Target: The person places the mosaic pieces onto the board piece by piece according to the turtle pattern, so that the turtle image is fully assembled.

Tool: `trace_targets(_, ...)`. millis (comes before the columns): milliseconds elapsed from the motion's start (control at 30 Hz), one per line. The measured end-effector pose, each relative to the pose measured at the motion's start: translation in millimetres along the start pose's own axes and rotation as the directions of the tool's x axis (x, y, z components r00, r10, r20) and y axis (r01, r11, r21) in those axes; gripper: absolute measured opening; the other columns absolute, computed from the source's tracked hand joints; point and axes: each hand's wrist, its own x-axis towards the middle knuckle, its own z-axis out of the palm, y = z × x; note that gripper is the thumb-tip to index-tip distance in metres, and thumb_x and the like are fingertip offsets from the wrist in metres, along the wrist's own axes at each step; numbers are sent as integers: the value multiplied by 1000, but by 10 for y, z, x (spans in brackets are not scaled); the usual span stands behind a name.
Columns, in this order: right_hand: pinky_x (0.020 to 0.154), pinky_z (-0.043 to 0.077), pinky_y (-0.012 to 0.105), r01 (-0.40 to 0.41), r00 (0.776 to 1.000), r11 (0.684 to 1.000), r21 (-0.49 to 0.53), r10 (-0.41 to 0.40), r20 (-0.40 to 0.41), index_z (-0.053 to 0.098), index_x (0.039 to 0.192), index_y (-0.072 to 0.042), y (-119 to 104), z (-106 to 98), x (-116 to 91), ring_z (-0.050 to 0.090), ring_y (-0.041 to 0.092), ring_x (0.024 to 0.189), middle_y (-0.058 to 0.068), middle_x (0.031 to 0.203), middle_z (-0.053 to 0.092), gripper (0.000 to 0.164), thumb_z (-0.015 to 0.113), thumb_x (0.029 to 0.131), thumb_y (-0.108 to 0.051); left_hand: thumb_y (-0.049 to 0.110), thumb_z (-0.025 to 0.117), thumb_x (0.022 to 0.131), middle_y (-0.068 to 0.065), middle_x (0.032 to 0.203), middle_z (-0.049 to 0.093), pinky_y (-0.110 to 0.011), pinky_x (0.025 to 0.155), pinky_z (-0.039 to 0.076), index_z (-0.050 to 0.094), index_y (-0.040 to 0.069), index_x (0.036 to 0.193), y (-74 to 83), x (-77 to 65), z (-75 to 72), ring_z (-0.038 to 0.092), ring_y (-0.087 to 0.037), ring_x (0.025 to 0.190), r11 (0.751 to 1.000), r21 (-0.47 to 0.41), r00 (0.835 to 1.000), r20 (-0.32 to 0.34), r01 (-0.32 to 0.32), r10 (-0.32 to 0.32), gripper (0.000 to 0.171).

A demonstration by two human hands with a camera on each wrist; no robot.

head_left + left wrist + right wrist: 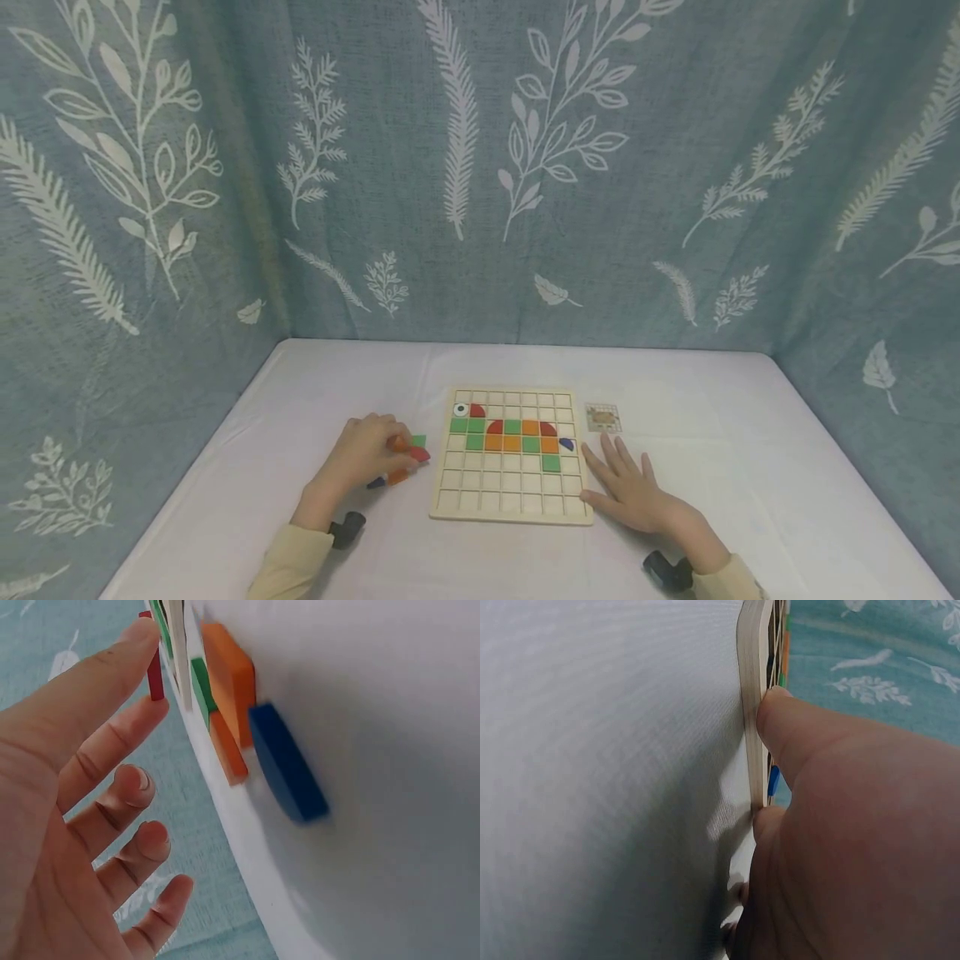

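Note:
My left hand (366, 452) pinches a thin red block (155, 675) between thumb and index fingertip, its other fingers loosely bent. Around it on the table lie a blue curved block (289, 769), orange blocks (231, 675) and a green block (201, 686). To the right is a wooden grid board (510, 520), with green, orange and red blocks set in its upper and middle cells. A white disc with a black dot (461, 410) fills its upper left corner. On the board's right side a blue piece (567, 444) sits askew. My right hand (633, 492) touches the board's right edge with fingers spread.
A small picture card (603, 417) lies just right of the board, beyond my right fingertips. White cloth covers the table (360, 367). A patterned blue-green curtain (480, 275) hangs behind it and along both sides.

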Motion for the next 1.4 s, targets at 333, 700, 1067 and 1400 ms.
trace_targets(333,102,-9,65,-12,1000,1000,-2,12,2,19,148,-16,17,-19,-2,-6,41,140,19,154,1,70,40,92,-53,41,79,67,15,64,48,-35,72,35,66,25,75,163,78,96,41,-8,66,999,-21,999,-19,-32,31,22)
trace_targets(700,103,-9,64,-16,1000,1000,-4,16,1,20,148,-16,9,-3,23,-6,40,140,18,154,1,71,39,92,-54,40,80,66,11,67,53,-35,73,34,63,24,73,354,153,180,41,-10,68,999,-20,999,-13,-30,29,23)
trace_targets(1067,103,-7,65,-21,1000,1000,-13,21,-10,21,148,-15,-20,10,13,-4,40,140,19,154,3,70,41,92,-52,38,79,67,8,68,52,-36,73,33,65,21,76,442,213,289,40,-12,68,1000,-9,999,34,3,-3,24)
trace_targets(1400,103,-9,65,-17,1000,1000,6,17,0,21,148,-15,-28,2,4,-6,41,140,20,154,2,70,41,92,-52,40,81,65,10,64,47,-33,70,31,63,20,68,473,228,343,38,-11,65,1000,4,1000,7,-3,3,27)
